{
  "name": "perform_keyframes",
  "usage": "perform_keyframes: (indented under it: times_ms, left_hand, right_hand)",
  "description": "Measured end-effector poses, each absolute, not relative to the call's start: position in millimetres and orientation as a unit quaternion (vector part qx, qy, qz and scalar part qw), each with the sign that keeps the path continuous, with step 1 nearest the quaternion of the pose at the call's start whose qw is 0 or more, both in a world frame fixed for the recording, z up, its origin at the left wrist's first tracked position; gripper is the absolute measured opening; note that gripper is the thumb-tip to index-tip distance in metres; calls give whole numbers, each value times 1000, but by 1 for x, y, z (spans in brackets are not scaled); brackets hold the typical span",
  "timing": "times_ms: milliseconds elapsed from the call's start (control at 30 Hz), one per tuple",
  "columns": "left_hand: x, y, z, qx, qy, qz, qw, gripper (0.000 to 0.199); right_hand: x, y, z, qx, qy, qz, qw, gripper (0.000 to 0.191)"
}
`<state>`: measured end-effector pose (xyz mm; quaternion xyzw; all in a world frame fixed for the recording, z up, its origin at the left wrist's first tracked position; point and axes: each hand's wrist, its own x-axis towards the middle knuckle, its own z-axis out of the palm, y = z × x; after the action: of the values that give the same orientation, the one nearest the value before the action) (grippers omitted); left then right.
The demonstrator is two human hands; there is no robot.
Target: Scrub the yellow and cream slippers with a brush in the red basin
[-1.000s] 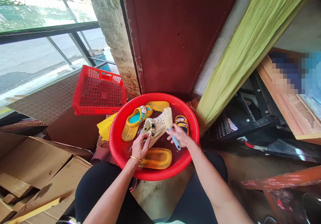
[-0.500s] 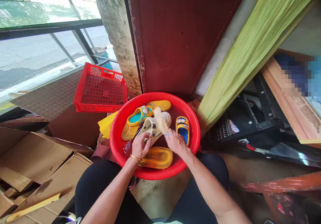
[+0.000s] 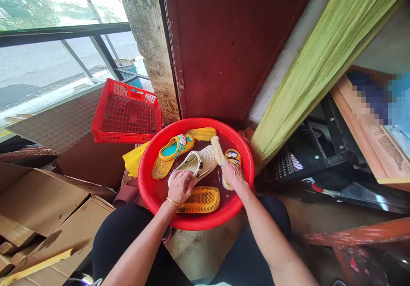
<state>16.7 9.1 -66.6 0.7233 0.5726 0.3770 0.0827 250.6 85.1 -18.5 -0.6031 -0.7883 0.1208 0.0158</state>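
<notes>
A round red basin (image 3: pixel 196 223) with dark water sits between the knees. My left hand (image 3: pixel 181 187) grips the heel end of a white clog (image 3: pixel 206 160), which lies tilted with its toe to the upper right. In my right hand (image 3: pixel 233 175) is a brush with pale bristles (image 3: pixel 218 150), held just right of the clog's toe. That hand partly covers a yellow and blue clog (image 3: pixel 232 155). A yellow clog with a teal inside (image 3: pixel 171 150) and a yellow sole (image 3: pixel 202 200), bottom up, lie nearby; another yellow sole (image 3: pixel 203 133) is at the basin's back.
A red plastic crate (image 3: pixel 128 115) stands behind the basin at the left. Cardboard boxes (image 3: pixel 64 230) fill the lower left. A dark red door (image 3: pixel 230 46) is ahead, a green curtain (image 3: pixel 307 76) hangs at the right, and a red wooden bar (image 3: pixel 361 231) is at the lower right.
My right hand and the brush have moved right, off the white clog's top. The white clog has turned slightly, showing more of its opening and ridged toe.
</notes>
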Motion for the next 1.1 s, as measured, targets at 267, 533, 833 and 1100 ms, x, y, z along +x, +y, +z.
perform_keyframes:
  times_ms: [267, 533, 833, 1100]
  left_hand:
    - [15, 8, -50, 638, 584, 488, 119, 12]
    - [5, 4, -33, 537, 615, 546, 189, 24]
    - [0, 5, -28, 375, 599, 611, 358, 35]
    - [-9, 7, -31, 196, 550, 604, 542, 32]
  right_hand:
    - [256, 93, -28, -548, -749, 323, 183, 42]
    - [253, 90, -34, -539, -725, 345, 255, 35]
    - [249, 87, -38, -524, -731, 347, 267, 35]
    - [247, 81, -35, -515, -755, 321, 248, 32]
